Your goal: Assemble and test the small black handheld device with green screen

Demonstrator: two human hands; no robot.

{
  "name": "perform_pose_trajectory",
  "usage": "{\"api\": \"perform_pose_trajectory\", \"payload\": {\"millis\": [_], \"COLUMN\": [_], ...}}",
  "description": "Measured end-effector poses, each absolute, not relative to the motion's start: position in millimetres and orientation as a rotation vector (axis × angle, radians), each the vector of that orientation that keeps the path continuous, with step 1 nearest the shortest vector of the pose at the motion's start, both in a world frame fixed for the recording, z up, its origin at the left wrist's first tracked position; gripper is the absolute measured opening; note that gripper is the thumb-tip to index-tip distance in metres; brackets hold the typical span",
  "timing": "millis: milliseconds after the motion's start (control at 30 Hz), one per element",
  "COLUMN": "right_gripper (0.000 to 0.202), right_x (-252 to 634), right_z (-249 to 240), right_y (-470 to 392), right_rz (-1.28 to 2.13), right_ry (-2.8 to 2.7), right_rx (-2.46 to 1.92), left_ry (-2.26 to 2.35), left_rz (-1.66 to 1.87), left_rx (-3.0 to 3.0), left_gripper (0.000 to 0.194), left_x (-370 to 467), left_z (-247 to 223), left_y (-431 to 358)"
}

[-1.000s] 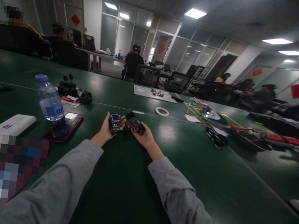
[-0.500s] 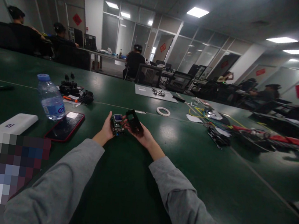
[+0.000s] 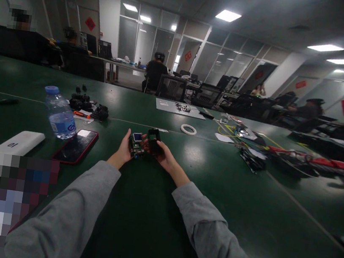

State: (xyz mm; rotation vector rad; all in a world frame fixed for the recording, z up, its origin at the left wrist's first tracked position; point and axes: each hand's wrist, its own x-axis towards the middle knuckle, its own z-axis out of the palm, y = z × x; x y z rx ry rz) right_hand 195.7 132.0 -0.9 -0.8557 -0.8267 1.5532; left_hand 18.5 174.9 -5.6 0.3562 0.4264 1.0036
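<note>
My left hand (image 3: 124, 149) is closed around the edge of a green circuit board (image 3: 137, 147) that carries a small square screen (image 3: 137, 137) at its far end. Close beside it on the right, my right hand (image 3: 165, 157) grips a black plastic cover (image 3: 153, 137) with a rectangular window in it. The thumb lies on top of the cover, and the other fingers are partly hidden behind it. Board and cover are held side by side above the green table (image 3: 144, 210), nearly touching; I cannot tell whether they touch.
To the left are a water bottle (image 3: 61, 117), a red-edged phone (image 3: 76, 147), a white power bank (image 3: 19, 142) and black parts (image 3: 88, 106) with an orange tool. A white tape ring (image 3: 188, 129), a grey mat (image 3: 167, 106) and tangled cables (image 3: 252, 159) lie beyond my hands. People sit behind.
My right hand has turned the black cover more upright, so its window faces differently. The board in my left hand shows a little more of its face.
</note>
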Motion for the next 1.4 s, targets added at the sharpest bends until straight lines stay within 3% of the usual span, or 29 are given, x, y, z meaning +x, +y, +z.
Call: {"api": "perform_pose_trajectory", "payload": {"millis": [333, 700, 1400], "right_gripper": [0.039, 0.044, 0.031], "right_x": [187.6, 185.7, 195.7], "right_z": [-12.9, -29.8, -41.8], "right_y": [139.5, 146.5, 152.4], "right_rz": [1.251, 0.695, 0.396], "right_ry": [-0.828, -1.11, -1.26], "right_rx": [-0.995, -1.263, -1.388], "left_ry": [0.421, 0.419, 0.412], "left_rz": [1.02, 1.021, 1.032], "left_rx": [0.363, 0.378, 0.365], "left_gripper": [0.049, 0.05, 0.048], "left_x": [17.3, 16.8, 17.7], "left_z": [-6.6, -4.2, -2.0], "left_y": [175.0, 173.1, 171.1]}}
